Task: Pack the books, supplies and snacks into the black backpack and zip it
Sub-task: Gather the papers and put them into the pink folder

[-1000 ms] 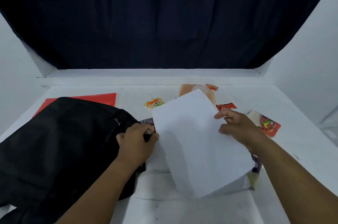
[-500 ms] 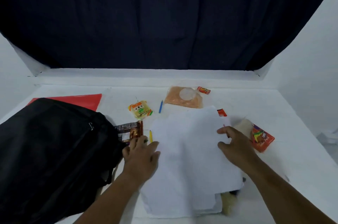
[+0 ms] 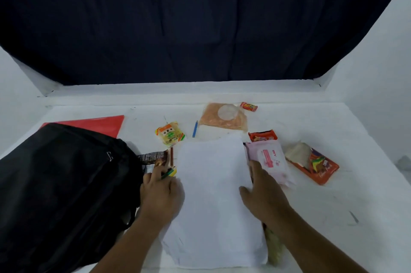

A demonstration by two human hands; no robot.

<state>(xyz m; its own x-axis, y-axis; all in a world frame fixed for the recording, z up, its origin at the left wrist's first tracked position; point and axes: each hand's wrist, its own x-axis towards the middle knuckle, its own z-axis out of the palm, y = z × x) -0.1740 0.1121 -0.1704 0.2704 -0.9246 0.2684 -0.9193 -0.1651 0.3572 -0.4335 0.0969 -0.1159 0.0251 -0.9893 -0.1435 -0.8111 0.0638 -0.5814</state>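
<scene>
1. Lying at the far left, the black backpack [image 3: 62, 186] rested on the table [image 3: 333, 206].
2. Left hand [image 3: 161, 193] lay flat, fingers relaxed, on the white paper stack's [image 3: 213, 194] left edge.
3. Right hand [image 3: 264, 194] pressed its right edge, fingers extended, gripping nothing.

White table [image 3: 333, 206] (backpack [image 3: 62, 183], papers [image 3: 213, 194], snacks [image 3: 170, 135])

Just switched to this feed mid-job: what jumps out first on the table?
The white paper stack lies dead centre, with the left hand and right hand resting on its side edges. The black backpack fills the left side. Bright snack packets, such as the orange packet, lie scattered behind and to the right.
</scene>
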